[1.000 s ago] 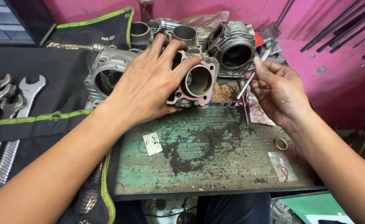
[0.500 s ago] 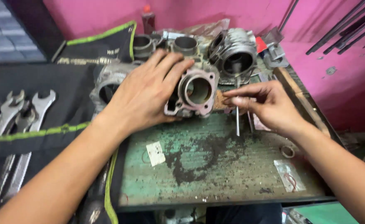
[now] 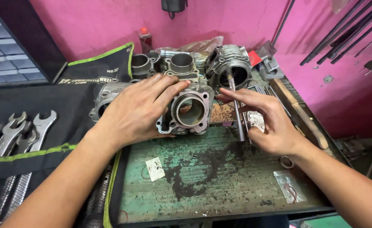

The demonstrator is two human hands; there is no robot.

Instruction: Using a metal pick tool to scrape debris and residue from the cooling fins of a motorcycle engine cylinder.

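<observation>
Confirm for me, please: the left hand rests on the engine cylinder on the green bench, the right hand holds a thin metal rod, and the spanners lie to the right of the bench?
Not quite. The head view shows the spanners lying to the left, on the black tool roll. The rest stands: the left hand rests on the engine cylinder on the green bench, and the right hand holds a thin metal rod.
</observation>
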